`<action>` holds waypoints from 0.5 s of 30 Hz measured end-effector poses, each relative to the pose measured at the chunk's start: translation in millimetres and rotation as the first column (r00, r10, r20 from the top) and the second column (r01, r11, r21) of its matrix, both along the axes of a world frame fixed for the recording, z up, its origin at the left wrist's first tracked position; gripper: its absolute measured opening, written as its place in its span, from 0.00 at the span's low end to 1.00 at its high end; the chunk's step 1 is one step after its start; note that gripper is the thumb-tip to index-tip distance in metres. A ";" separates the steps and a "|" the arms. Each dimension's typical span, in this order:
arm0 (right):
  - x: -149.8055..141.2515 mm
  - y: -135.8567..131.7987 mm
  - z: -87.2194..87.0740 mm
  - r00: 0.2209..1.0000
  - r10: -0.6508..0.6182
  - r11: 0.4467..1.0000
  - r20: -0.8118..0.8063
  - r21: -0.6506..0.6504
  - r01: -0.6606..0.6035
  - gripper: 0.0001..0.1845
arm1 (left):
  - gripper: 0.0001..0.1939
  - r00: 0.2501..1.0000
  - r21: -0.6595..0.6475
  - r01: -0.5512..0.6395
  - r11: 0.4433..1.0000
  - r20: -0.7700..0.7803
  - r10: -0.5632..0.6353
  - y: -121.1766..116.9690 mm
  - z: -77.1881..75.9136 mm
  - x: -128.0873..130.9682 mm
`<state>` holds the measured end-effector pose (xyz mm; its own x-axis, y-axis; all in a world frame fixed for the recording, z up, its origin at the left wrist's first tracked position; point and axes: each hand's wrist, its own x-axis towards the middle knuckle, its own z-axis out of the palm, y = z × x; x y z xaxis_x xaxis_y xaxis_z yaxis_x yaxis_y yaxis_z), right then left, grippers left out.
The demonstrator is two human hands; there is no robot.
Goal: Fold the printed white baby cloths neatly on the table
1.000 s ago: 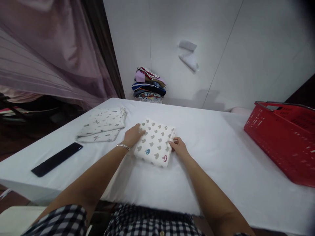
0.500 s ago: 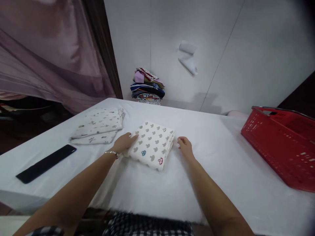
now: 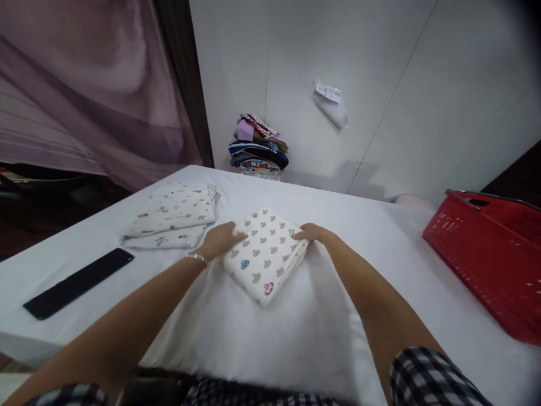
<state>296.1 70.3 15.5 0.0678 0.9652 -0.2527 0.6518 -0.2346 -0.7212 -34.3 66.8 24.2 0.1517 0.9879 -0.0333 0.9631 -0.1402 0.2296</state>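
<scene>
A folded white cloth (image 3: 264, 248) printed with grey mushrooms, plus a blue and a red one, sits turned at an angle in front of me. My left hand (image 3: 222, 239) grips its left edge, thumb on top and the other fingers out of sight beneath. At the far right corner, my right hand (image 3: 311, 232) pinches the layers between thumb and fingers. Left of it lies another folded white cloth (image 3: 173, 217) with a small plant-like print, apart from both hands.
A black phone (image 3: 80, 282) lies on the white-covered table (image 3: 363, 270) at the left. On the right stands a red plastic basket (image 3: 486, 254). Behind the table's far edge rises a stack of folded clothes (image 3: 258, 148). A pinkish curtain (image 3: 97, 84) hangs at left.
My right hand came off the cloth's right side, then took its far right corner. The cloth has turned clockwise, its near corner now pointing towards me. My left hand stayed at the left edge.
</scene>
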 end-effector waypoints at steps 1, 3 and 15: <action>1.9 -5.7 -2.6 0.999 0.015 0.997 -0.037 -0.073 -0.017 0.21 | 0.29 0.998 0.041 0.054 0.998 -0.032 -0.052 14.4 5.5 0.9; 3.5 -22.0 -8.6 0.993 0.004 0.984 -0.120 -0.177 -0.025 0.20 | 0.27 0.986 0.115 0.159 0.981 -0.074 -0.151 44.2 14.8 8.0; -11.2 -75.1 -14.0 0.987 -0.160 0.987 -0.002 -0.006 0.160 0.23 | 0.25 0.931 0.222 0.222 0.949 0.240 -0.274 -2.1 7.0 35.6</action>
<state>284.9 -4.7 1.5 0.2205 0.9404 -0.2590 0.6040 -0.3401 -0.7208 1.4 64.7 31.2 0.3704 0.9013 0.2246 0.7997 -0.4324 0.4165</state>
